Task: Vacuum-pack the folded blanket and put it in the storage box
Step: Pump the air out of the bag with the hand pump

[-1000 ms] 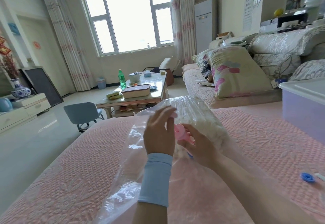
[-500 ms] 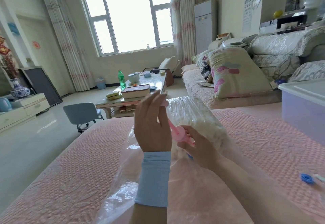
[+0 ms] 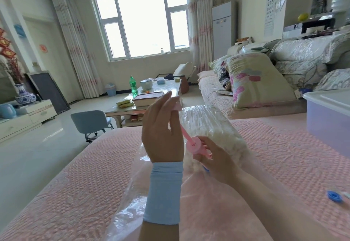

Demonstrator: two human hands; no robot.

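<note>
1. Around: a blue screw cap [image 3: 334, 196] lay on the cover at 4 o'clock from the hands, well apart from the bag. A small white item just beside it ran off the frame edge, so no ID.
2. In the way: the left hand [image 3: 162, 132] and its light-blue sleeve [image 3: 163, 191] blocked the near part of the bag. The right hand [image 3: 214, 157] covered the pump base, so I couldn't tell how it sat on the bag.
3. Grip: the left hand's fingers pinched the handle of the pink hand pump [image 3: 195, 144] at the top, with the rod extended. The right hand was wrapped around the pump barrel lower down.
4. Task items: the folded white blanket [image 3: 206, 125] was inside the clear vacuum bag [image 3: 132, 193], at 12–1 o'clock from the hands. The bag's loose end ran toward 6 o'clock.
5. The storage box [image 3: 329, 127] was translucent lilac with its white lid on. It stood at 3 o'clock, apart from the bag.
6. Surface: everything lay on a pink quilted cover [image 3: 75, 184].
7. Room, 9–12 o'clock: a blue swivel chair [image 3: 89, 122] at 10 o'clock. A coffee table [image 3: 161, 89] at 12 carried a green bottle [image 3: 133, 86].
8. Room, 1–2 o'clock: a sofa [image 3: 212, 89] with a floral pillow [image 3: 255, 81]. Behind it stood a floor-standing air conditioner [image 3: 223, 30].
9. Back wall: a big window [image 3: 142, 21] with curtains. Tiled floor.
</note>
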